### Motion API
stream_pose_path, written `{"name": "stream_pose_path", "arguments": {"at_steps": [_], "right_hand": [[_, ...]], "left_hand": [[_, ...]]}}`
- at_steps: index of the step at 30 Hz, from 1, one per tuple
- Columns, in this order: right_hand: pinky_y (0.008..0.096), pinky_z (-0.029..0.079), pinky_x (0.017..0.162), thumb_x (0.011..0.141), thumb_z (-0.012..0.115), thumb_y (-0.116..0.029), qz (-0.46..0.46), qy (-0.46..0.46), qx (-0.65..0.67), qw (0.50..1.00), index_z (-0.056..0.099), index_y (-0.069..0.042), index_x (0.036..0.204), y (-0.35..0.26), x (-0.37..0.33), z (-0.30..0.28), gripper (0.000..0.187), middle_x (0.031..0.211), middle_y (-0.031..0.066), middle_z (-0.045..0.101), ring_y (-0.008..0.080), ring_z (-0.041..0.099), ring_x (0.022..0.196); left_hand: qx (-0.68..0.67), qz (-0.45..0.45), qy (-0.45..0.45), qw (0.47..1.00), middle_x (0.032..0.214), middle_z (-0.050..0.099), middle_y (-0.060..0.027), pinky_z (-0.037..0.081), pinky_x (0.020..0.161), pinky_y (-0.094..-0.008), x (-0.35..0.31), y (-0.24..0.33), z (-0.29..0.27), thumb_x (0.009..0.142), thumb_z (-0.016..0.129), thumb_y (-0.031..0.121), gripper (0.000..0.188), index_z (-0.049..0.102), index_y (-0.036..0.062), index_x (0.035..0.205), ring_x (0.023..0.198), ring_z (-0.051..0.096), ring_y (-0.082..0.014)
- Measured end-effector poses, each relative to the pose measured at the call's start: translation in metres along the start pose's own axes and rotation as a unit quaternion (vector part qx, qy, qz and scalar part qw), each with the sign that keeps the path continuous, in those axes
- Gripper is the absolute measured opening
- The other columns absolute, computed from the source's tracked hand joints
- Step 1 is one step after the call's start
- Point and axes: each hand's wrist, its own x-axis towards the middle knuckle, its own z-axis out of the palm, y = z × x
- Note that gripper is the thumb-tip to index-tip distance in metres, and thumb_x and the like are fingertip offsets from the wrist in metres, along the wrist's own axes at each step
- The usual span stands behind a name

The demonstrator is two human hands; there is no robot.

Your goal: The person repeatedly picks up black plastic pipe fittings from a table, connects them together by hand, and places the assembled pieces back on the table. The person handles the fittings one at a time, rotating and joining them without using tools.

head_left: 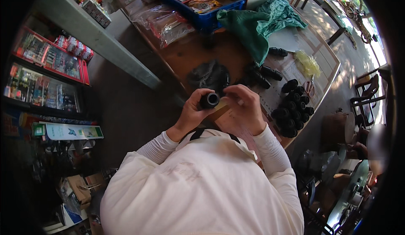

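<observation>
A short black tubular part [209,100] is gripped in my left hand [192,110], its round hollow end facing up. Close by on the right, my right hand [247,108] has its fingers curled inward. Something small and pale shows at its fingers, too small to name. Just beyond both hands lies a dark heap in a black plastic bag [209,75]; its contents are hard to make out. To the right on the wooden table [181,60], several like black tubular parts [291,110] stand grouped together. More black parts [263,76] lie loose beyond them.
Scissors [309,88] and a crumpled yellowish plastic bag [307,64] lie right of the loose parts. A green cloth [263,22] drapes near a blue crate [230,8] of packaged goods. Clear plastic packs [168,26] sit far left; a grey post [105,41] rises beside the table.
</observation>
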Motion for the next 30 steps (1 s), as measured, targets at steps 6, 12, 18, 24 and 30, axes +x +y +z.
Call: {"name": "stream_pose_path", "arguments": {"at_steps": [6,12,18,24,30], "right_hand": [[0.0343,0.052,0.062,0.079,0.070,-0.005,-0.027,-0.051,-0.085,0.995,0.064,-0.003,0.093,0.010,0.018,0.016,0.014,0.088,0.0123,0.063,0.0318,0.063,0.072],[0.0404,0.050,0.062,0.076,0.065,0.001,-0.105,-0.052,-0.157,0.981,0.060,-0.003,0.081,0.011,0.021,0.029,0.008,0.077,0.0123,0.057,0.0340,0.060,0.070],[0.0418,0.050,0.067,0.077,0.064,-0.001,-0.053,-0.039,-0.214,0.975,0.057,-0.003,0.079,0.001,0.014,0.037,0.008,0.080,0.0126,0.057,0.0346,0.060,0.077],[0.0411,0.051,0.068,0.076,0.065,-0.001,-0.107,-0.001,-0.217,0.970,0.060,-0.004,0.085,0.003,0.010,0.038,0.011,0.083,0.0122,0.058,0.0332,0.060,0.080],[0.0395,0.052,0.069,0.074,0.066,-0.002,-0.136,0.015,-0.258,0.957,0.062,-0.005,0.092,0.012,-0.005,0.034,0.019,0.088,0.0108,0.059,0.0317,0.060,0.082]], "left_hand": [[0.084,0.065,0.021,0.994,0.109,0.061,-0.0060,0.046,0.092,-0.0294,0.008,0.003,-0.007,0.072,0.075,-0.004,0.045,0.060,0.0061,0.114,0.105,0.058,-0.0190],[0.178,0.094,0.039,0.979,0.108,0.064,-0.0090,0.047,0.093,-0.0357,0.005,0.003,-0.017,0.067,0.076,-0.003,0.045,0.064,0.0062,0.110,0.104,0.059,-0.0267],[0.090,0.020,0.046,0.995,0.107,0.064,-0.0087,0.048,0.090,-0.0335,-0.002,0.002,-0.012,0.068,0.076,-0.002,0.046,0.065,0.0063,0.112,0.101,0.061,-0.0248],[0.036,-0.033,0.032,0.998,0.106,0.064,-0.0056,0.048,0.089,-0.0288,-0.005,0.006,-0.008,0.072,0.075,-0.002,0.044,0.064,0.0051,0.114,0.099,0.061,-0.0168],[-0.085,-0.108,-0.009,0.990,0.104,0.064,-0.0015,0.049,0.087,-0.0237,-0.006,0.007,0.000,0.078,0.074,0.000,0.043,0.061,0.0028,0.119,0.095,0.060,-0.0083]]}}
